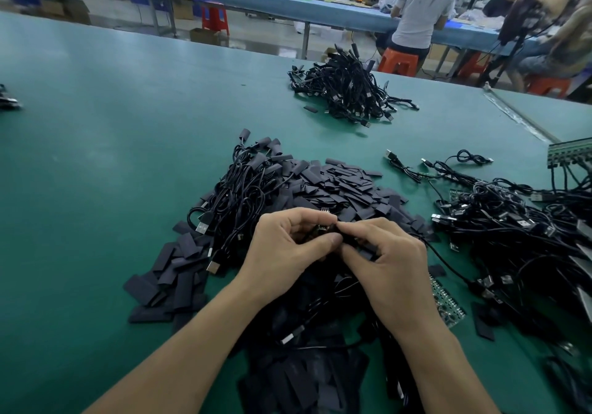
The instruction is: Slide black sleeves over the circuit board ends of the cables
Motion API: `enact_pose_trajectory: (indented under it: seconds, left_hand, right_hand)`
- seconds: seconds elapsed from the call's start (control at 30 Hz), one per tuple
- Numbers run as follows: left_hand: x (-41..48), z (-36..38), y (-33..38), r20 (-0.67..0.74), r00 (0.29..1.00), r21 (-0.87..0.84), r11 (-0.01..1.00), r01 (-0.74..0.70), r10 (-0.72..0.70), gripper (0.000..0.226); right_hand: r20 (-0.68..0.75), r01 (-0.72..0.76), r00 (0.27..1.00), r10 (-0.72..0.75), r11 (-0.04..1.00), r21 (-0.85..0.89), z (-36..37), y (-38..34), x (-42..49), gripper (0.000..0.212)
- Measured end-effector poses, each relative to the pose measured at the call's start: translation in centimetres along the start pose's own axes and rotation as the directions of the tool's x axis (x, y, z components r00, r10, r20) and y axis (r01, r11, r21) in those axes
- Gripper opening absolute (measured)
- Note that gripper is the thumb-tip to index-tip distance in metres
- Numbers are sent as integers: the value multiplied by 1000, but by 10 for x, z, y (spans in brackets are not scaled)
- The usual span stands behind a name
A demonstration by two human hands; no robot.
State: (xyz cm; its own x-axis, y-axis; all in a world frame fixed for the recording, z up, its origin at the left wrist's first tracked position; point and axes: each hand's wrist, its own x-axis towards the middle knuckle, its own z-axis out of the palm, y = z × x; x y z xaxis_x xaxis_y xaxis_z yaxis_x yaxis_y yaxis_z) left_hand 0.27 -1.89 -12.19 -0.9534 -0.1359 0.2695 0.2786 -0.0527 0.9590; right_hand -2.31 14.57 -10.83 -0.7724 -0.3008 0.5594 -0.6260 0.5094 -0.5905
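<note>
Green table (112, 163); cable end (321, 229) pinched between left hand (288, 250) and right hand (392, 260).

The left hand (285, 253) and right hand (390, 263) pinch one cable (448, 264).

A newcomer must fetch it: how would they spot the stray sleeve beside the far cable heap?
On the green table, find the far cable heap. At its near-left edge lies one flat black sleeve, alone on bare mat.

Green-topped table (112, 157) bearing a central heap of black sleeves (342, 186), a far bundle of cables (346, 93), and, at right, tangled cables with circuit boards (512, 221).
</note>
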Motion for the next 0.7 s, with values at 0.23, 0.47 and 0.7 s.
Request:
enact_pose_trajectory:
  seconds: [0.23,0.47,0.7]
  left_hand:
    - [1,-1,0,6,1000,10,1000,-1,1,23]
    - [1,0,0,6,1000,8,1000,0,0,22]
    - [1,1,0,-3,1000,9,1000,11,-11,16]
  right_hand:
    - [7,-7,1000,7,1000,17,0,2,1,30]
    - [4,-12,1000,12,1000,17,-1,3,0,27]
    - [5,-35,999,35,999,36,-2,1,0,22]
